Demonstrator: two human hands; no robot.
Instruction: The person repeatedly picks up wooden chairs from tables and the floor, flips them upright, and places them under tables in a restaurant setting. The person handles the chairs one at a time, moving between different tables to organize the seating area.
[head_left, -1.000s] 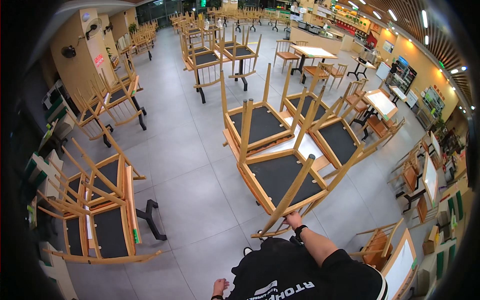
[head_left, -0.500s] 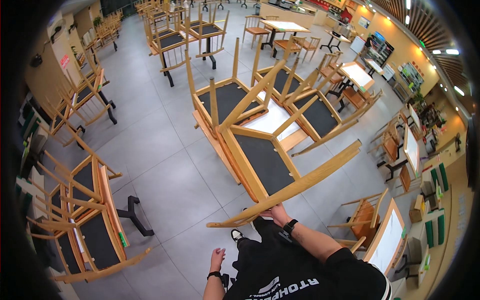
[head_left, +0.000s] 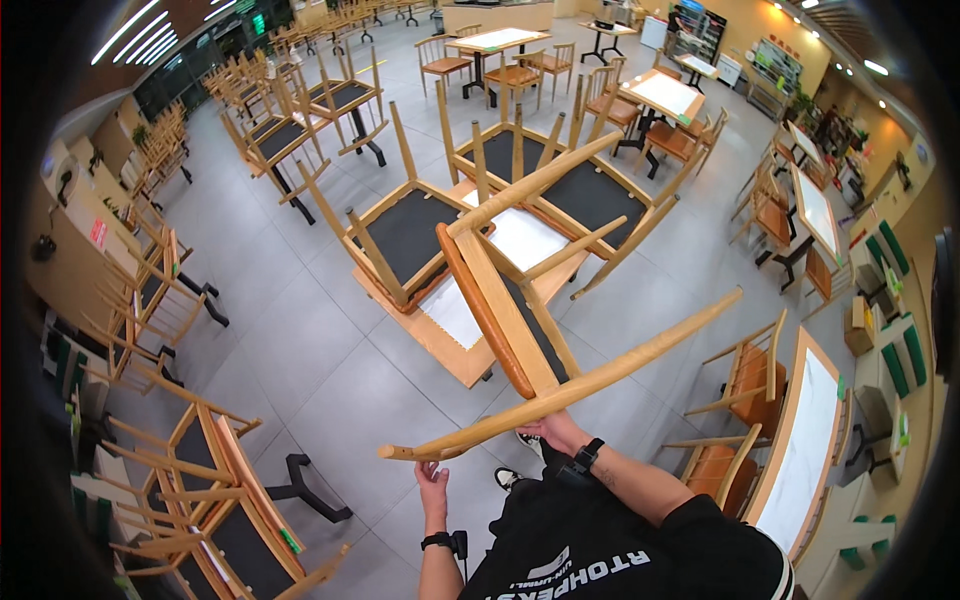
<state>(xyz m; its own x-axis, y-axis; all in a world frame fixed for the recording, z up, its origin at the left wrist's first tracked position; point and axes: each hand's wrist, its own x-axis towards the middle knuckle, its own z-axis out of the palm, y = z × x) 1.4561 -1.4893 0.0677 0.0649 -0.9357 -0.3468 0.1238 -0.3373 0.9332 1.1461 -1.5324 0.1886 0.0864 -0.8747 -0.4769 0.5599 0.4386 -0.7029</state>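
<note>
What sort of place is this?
Probably a canteen or casual restaurant, perhaps outside serving hours: there are rows of matching tables, many with wooden chairs upside down on top, and what looks like a drinks fridge at the back.

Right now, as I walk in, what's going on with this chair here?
A person's right hand grips the back rail of a tilted wooden chair at the near side of a table. The left hand is open just below the rail's left end; whether it touches is unclear. Three other chairs sit upside down on that table, while chairs at the right stand upright on the floor.
</note>
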